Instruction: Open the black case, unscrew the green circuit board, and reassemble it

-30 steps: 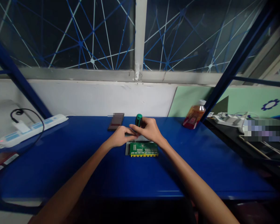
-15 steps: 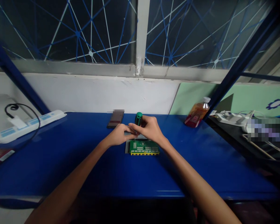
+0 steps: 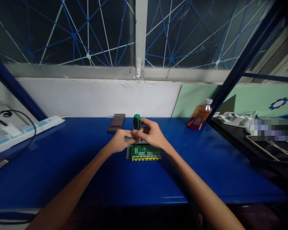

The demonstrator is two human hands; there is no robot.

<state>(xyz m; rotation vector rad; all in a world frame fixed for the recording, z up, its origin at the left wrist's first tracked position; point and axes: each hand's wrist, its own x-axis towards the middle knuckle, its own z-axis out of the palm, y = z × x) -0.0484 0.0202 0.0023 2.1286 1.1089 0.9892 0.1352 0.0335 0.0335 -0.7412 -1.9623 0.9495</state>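
A green circuit board (image 3: 146,152) with a yellow strip along its near edge lies on a grey piece, seen at its left side, on the blue table. Above its far left part stands a green and black screwdriver (image 3: 136,122), nearly upright, its thin shaft pointing down at the board. My right hand (image 3: 152,132) is closed on the handle from the right, the fingers curled and the thumb low. From the left, my left hand (image 3: 121,140) reaches in with thumb and forefinger pinched at the shaft. Fingers partly cover the shaft and the board's far edge.
A dark phone (image 3: 116,123) lies beyond my left hand. At the left edge stands a white power strip (image 3: 38,127) with a black cable. A drink bottle (image 3: 200,115) stands at the back right, near tangled cables (image 3: 240,119) on a black surface.
The whole view has shifted slightly left. The screwdriver handle has tipped a little to the left, and more of it shows beside the right fingers. Both hands stay over the board.
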